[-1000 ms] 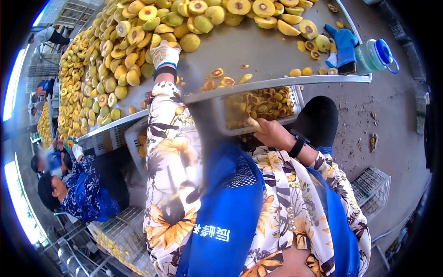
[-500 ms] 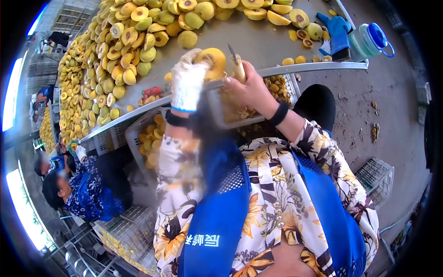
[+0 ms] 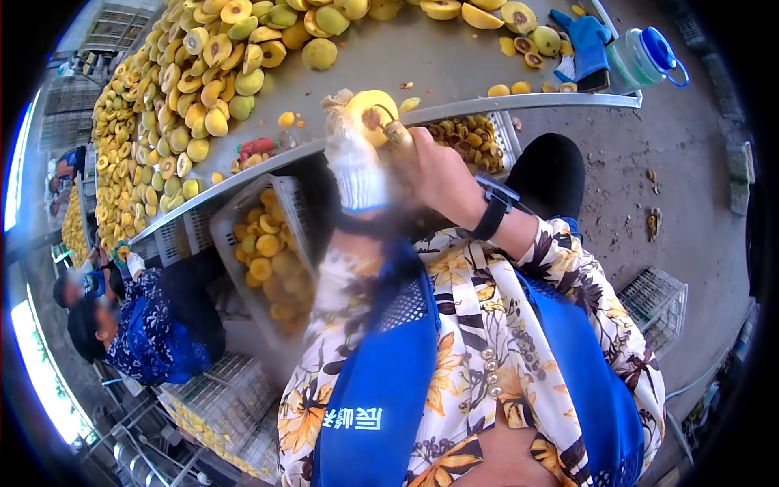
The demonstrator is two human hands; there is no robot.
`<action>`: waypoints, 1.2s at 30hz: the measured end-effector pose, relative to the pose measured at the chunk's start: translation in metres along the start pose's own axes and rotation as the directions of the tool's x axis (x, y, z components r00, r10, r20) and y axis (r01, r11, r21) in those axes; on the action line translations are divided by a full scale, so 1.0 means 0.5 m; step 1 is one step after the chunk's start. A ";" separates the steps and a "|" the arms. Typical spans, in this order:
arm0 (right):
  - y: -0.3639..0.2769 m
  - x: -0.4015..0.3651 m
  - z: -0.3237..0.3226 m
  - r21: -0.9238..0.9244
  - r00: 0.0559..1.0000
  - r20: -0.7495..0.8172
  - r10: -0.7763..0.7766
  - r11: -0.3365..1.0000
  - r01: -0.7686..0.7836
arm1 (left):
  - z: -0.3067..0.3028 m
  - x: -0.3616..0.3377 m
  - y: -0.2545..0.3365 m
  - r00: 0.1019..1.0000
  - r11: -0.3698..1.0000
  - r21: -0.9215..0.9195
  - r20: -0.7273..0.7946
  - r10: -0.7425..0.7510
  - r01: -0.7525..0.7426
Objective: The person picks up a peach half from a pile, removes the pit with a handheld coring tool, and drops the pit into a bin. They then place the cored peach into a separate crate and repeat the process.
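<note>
My left hand (image 3: 355, 162), in a white knitted glove, is closed round a yellow peach half (image 3: 361, 104) near the table's front edge. The cut face is turned up, with a brown pit area in its middle. From the right, my bare right hand (image 3: 442, 174) grips a pitting knife (image 3: 398, 134) by its short handle. Its thin curved blade lies over the brown centre of the peach half. Just below the hands, under the table edge, a crate (image 3: 507, 144) contains small brownish-yellow pieces.
Halved peaches (image 3: 195, 97) are heaped on the metal table (image 3: 406, 61). Blue gloves (image 3: 586, 49) and a water jug (image 3: 637, 61) stand at its right corner. Another crate (image 3: 304, 213) holds peach halves at lower left. A co-worker (image 3: 150, 325) sits farther left.
My right hand has moved left and brought the pitting knife onto the peach half. My left hand has shifted slightly right with the fruit, its cut face now turned up.
</note>
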State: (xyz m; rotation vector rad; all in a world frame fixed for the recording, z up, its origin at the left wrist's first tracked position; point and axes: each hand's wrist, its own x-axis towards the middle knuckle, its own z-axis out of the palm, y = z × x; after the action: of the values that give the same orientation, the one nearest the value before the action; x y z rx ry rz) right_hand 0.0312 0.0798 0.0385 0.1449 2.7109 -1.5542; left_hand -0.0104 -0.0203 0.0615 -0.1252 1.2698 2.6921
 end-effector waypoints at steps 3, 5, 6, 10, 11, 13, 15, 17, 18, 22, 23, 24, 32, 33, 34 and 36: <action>0.017 -0.007 0.008 -0.015 0.998 -0.029 -0.058 0.998 0.057 | -0.022 0.050 -0.044 0.977 0.934 0.354 -0.173 0.125 -0.057; 0.015 -0.011 0.006 -0.021 0.999 -0.026 -0.033 0.999 0.032 | -0.054 0.062 -0.073 0.962 0.824 0.535 -0.074 0.264 -0.185; 0.016 -0.014 0.007 -0.023 0.999 -0.010 -0.036 0.999 0.036 | -0.064 0.065 -0.079 0.951 0.766 0.599 -0.025 0.308 -0.232; 0.017 -0.020 0.001 -0.014 0.994 0.105 -0.035 0.999 0.036 | -0.069 0.078 -0.053 0.988 0.778 0.613 0.028 0.151 -0.137; 0.018 -0.019 -0.002 -0.006 0.989 0.147 -0.032 0.999 0.034 | -0.060 0.082 -0.039 0.997 0.806 0.587 0.021 0.072 -0.071; 0.028 -0.010 -0.001 0.022 0.989 0.147 0.000 1.000 -0.003 | -0.063 0.095 -0.003 0.929 0.445 0.820 0.357 0.094 -0.360; 0.022 -0.008 -0.004 0.085 0.984 0.159 0.086 0.991 -0.101 | -0.062 0.101 -0.001 0.947 0.565 0.784 0.320 -0.011 -0.258; -0.006 -0.015 -0.015 0.148 0.981 0.174 0.086 0.983 -0.112 | -0.044 0.072 0.004 0.993 0.915 0.397 0.051 -0.103 0.074; -0.017 -0.018 -0.015 0.180 0.980 0.180 0.082 0.977 -0.115 | -0.031 0.054 0.005 0.988 0.966 0.211 -0.009 -0.152 0.150; -0.018 -0.038 0.005 0.439 0.891 0.377 0.254 0.798 -0.413 | -0.067 0.063 -0.059 0.964 0.976 -0.054 -0.154 -0.219 0.213; -0.013 -0.037 0.006 0.456 0.848 0.449 0.280 0.744 -0.487 | -0.076 0.057 -0.061 0.956 0.963 -0.030 -0.117 -0.270 0.269; -0.012 -0.040 0.006 0.470 0.827 0.477 0.297 0.709 -0.526 | -0.080 0.053 -0.059 0.944 0.947 -0.001 -0.076 -0.320 0.321; 0.014 -0.047 0.007 0.536 0.695 0.654 0.300 0.464 -0.705 | -0.065 0.055 -0.064 0.884 0.878 0.103 -0.025 -0.467 0.467; 0.017 -0.050 0.006 0.559 0.691 0.669 0.274 0.427 -0.711 | -0.062 0.047 -0.060 0.894 0.890 0.083 -0.041 -0.446 0.448; 0.019 -0.049 0.004 0.583 0.692 0.679 0.245 0.393 -0.711 | -0.050 0.041 -0.052 0.906 0.904 0.065 -0.052 -0.420 0.423; 0.026 -0.050 0.002 0.609 0.664 0.734 0.144 0.292 -0.737 | -0.049 0.032 -0.046 0.916 0.920 -0.020 -0.094 -0.391 0.390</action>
State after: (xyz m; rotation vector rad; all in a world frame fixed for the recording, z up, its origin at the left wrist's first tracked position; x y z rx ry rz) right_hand 0.0572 0.0840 0.0282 0.3840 0.9680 -2.1316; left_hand -0.0216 -0.0229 0.0263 -0.4637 1.1257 2.3649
